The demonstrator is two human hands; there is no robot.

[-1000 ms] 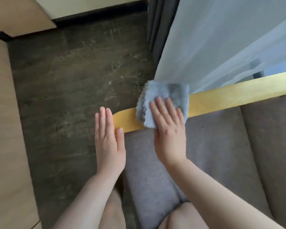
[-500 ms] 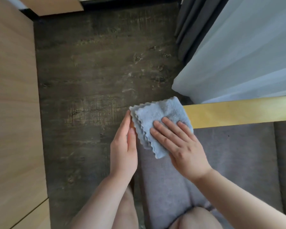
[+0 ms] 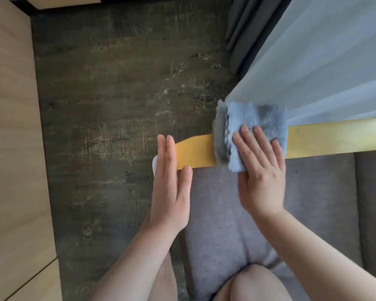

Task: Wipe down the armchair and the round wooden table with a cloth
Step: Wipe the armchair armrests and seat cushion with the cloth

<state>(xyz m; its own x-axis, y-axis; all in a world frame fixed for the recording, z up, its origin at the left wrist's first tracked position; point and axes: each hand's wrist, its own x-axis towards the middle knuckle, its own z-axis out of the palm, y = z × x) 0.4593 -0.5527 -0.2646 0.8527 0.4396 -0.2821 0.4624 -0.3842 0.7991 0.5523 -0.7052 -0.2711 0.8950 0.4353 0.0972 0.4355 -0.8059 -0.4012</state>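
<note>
A folded light-blue cloth point(image 3: 254, 124) lies across the armchair's yellow wooden armrest point(image 3: 326, 139). My right hand point(image 3: 259, 170) presses flat on the cloth, fingers spread over its near half. My left hand point(image 3: 172, 185) rests flat, fingers together, on the rounded front tip of the armrest point(image 3: 193, 153), holding nothing. The armchair's grey seat cushion point(image 3: 313, 203) lies below the armrest, and my bare knees show at the bottom edge. The round wooden table is out of view.
Dark wood-grain floor point(image 3: 128, 94) fills the middle. A light wooden panel point(image 3: 11, 137) runs down the left side. A sheer white curtain point(image 3: 323, 61) hangs right behind the armrest, with a dark grey curtain point(image 3: 245, 29) beside it.
My right hand has slid the cloth from the armrest's front tip back along the armrest to the right. My left hand has laid itself flat on the uncovered tip.
</note>
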